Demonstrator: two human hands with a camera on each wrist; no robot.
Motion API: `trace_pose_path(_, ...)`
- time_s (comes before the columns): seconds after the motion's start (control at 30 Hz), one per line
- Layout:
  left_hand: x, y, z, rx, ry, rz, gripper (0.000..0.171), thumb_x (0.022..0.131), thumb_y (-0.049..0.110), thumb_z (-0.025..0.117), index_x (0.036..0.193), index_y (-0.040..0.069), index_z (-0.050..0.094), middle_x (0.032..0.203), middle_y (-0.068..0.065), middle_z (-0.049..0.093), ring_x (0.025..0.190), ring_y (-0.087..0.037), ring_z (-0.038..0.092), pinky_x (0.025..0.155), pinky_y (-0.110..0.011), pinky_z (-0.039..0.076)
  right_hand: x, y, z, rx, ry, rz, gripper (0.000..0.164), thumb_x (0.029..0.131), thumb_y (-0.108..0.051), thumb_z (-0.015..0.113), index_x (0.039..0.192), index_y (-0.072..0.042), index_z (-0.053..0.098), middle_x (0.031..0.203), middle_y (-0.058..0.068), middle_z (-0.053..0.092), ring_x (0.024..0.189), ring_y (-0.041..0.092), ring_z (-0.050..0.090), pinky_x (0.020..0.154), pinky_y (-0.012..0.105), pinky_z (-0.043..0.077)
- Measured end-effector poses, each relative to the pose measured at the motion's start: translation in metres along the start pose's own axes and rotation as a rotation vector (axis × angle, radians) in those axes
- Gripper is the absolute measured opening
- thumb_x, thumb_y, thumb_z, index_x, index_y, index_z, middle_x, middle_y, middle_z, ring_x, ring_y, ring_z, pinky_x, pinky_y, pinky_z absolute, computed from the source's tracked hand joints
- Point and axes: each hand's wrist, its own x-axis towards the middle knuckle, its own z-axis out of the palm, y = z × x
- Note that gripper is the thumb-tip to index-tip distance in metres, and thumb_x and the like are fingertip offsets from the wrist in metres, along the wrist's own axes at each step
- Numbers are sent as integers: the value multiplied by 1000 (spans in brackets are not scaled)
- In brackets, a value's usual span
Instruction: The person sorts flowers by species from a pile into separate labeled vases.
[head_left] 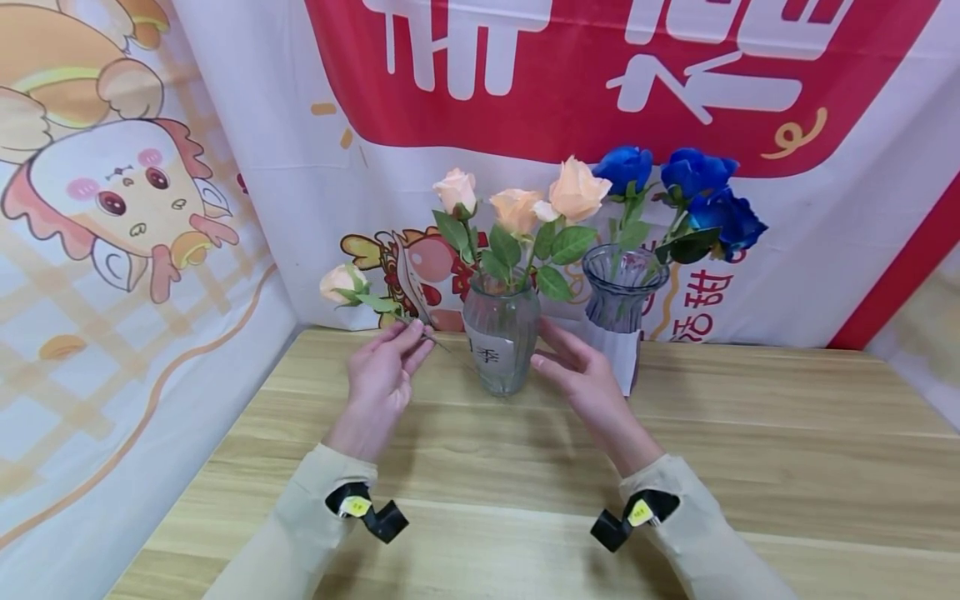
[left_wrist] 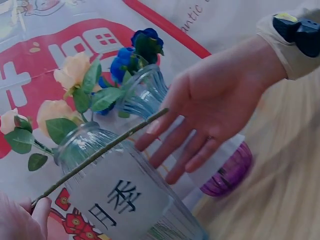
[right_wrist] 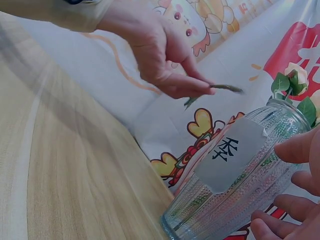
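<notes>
My left hand (head_left: pixel 381 372) pinches the green stem (left_wrist: pixel 102 150) of a single peach rose (head_left: pixel 342 284) between thumb and fingers. Its bloom points up to the left, and the bare stem end reaches toward a ribbed clear glass vase (head_left: pixel 501 321). Three peach roses (head_left: pixel 517 208) with green leaves stand in that vase, which carries a white label (left_wrist: pixel 120 202) with black characters. Beside the vase's right side is my right hand (head_left: pixel 581 367), fingers extended and spread, fingertips right at the glass (right_wrist: pixel 272 172).
Behind my right hand stands a second vase (head_left: pixel 622 287), bluish with a flared rim and a white paper on its front, holding blue roses (head_left: pixel 697 187). A printed cloth backdrop (head_left: pixel 292 183) rises along the back and left of the wooden table (head_left: pixel 480 500).
</notes>
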Motion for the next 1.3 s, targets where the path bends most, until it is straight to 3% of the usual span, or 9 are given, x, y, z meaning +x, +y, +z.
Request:
trace_pose_path(0.1,1,3,7,-59,9,67,16,97,-6,70,103,2,58,91,-5,74,83,-15,79,94,-30,63,0,0,0,0,1,6,64,107,-14,62,165,-16,37,172,3,39,152,31,49,128,49,37)
trace_pose_path(0.33,-3,8,25,-198,68,235,20,94,-2,75,103,2,58,101,-10,73,89,-17,78,93,-33,65,0,1,-1,-1,0,20,64,107,-16,63,166,-18,37,172,1,39,153,31,48,129,50,36)
trace_pose_path(0.6,-10,18,40,-308,74,267,20,95,-1,74,111,-1,61,119,-16,68,104,-23,77,94,-32,64,0,0,-1,-7,2,15,64,106,-16,63,165,-19,38,172,1,39,152,31,49,128,50,37)
trace_pose_path(0.73,-10,21,44,-342,81,290,23,94,-4,74,110,-3,59,117,-17,66,102,-25,77,98,-35,63,0,0,0,-3,7,8,64,106,-14,63,165,-17,38,171,3,40,151,31,50,128,48,38)
trace_pose_path(1.0,-6,15,54,-327,89,402,23,91,-7,77,104,2,60,106,-14,72,99,-27,77,95,-39,65,1,-1,1,1,10,4,65,106,-13,63,165,-17,38,171,3,40,150,32,51,128,48,38)
trace_pose_path(1.2,-6,5,65,-259,45,495,17,90,-6,78,98,2,67,99,-12,76,92,-24,78,93,-43,66,1,-1,1,-3,8,-1,65,106,-13,63,165,-16,37,172,4,39,150,33,51,128,48,38)
trace_pose_path(1.3,-5,-1,72,-253,31,506,17,88,-8,80,94,5,70,93,-10,76,85,-22,78,91,-43,66,0,-1,1,-3,7,-3,65,106,-13,63,166,-15,37,172,5,39,151,33,50,128,49,37)
